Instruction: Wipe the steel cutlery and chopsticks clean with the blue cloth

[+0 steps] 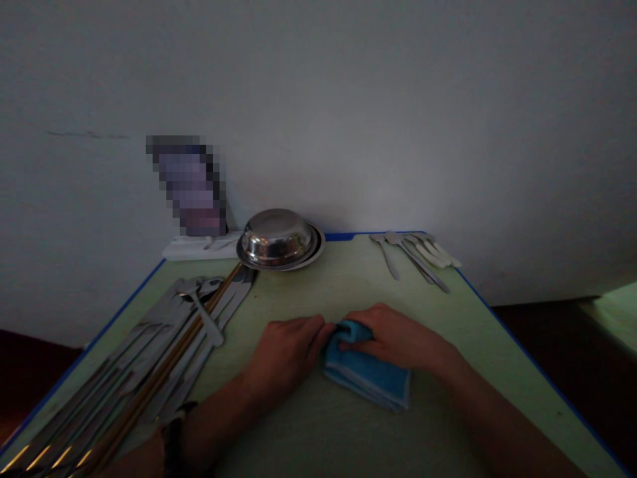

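Blue cloth (pixel 373 378) is clasped in the right grip (pixel 385 335).
The left grip (pixel 288 348) is curled at its edge, any hold hidden; steel bowls (pixel 277 239) are set beyond.

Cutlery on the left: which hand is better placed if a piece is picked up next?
Probably the left hand: it's nearer that cutlery, while the right hand, farther across, grips the blue cloth. Whether the left holds anything is unclear.

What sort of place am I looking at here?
Probably a home-like dining or kitchen corner, though little of the room shows. A pale green, blue-edged table stands by a plain grey wall, bearing silvery metal cutlery and an upturned, shiny round metal bowl.
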`<state>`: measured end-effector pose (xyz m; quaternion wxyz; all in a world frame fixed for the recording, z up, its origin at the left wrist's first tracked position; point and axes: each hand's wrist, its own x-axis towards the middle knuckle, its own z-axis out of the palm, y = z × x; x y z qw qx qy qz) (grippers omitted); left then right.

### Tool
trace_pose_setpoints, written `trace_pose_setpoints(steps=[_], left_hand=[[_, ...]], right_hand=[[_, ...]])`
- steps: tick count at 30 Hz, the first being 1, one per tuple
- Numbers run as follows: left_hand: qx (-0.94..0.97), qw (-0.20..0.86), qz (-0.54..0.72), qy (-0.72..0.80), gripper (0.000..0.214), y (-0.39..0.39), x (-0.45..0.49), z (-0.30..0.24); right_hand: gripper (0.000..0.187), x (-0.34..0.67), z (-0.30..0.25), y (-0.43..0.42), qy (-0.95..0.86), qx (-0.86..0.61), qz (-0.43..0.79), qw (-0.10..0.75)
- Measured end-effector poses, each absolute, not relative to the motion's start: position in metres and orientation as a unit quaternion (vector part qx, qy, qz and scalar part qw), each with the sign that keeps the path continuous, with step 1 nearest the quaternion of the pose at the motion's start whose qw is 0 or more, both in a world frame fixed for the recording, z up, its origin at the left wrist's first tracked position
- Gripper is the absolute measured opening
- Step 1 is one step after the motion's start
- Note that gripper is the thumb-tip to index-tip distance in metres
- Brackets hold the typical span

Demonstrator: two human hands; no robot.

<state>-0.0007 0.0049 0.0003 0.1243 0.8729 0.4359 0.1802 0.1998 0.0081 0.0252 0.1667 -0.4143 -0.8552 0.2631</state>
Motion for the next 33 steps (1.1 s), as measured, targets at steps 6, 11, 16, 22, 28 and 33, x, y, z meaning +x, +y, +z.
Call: trace_pose_setpoints(steps=[6, 11, 16, 22, 28, 33], left_hand=[[0.805, 0.166, 0.272, 0.5, 0.037, 0.009, -0.004, 0.006], [0.75, 0.197, 0.342, 0.531, 0.037, 0.011, -0.006, 0.008], [0.646, 0.17, 0.411, 0.62, 0.04, 0.025, -0.016, 0.006], [0.695, 0.161, 0.393, 0.58, 0.038, 0.025, -0.015, 0.009], [0.745, 0.128, 0.381, 0.532, 0.036, 0.024, -0.017, 0.006], [0.803, 0.094, 0.357, 0.468, 0.034, 0.023, -0.02, 0.002]], right_hand=[[0.032, 0.25, 0.054, 0.02, -0.8, -0.47, 0.361, 0.094], [0.036, 0.281, 0.058, 0.022, -0.72, -0.555, 0.396, 0.128], [0.036, 0.269, 0.042, 0.024, -0.678, -0.555, 0.444, 0.188], [0.036, 0.238, 0.032, 0.025, -0.673, -0.326, 0.57, 0.339], [0.054, 0.246, 0.039, 0.023, -0.485, -0.293, 0.758, 0.322], [0.072, 0.264, 0.042, 0.021, -0.488, -0.267, 0.802, 0.217]])
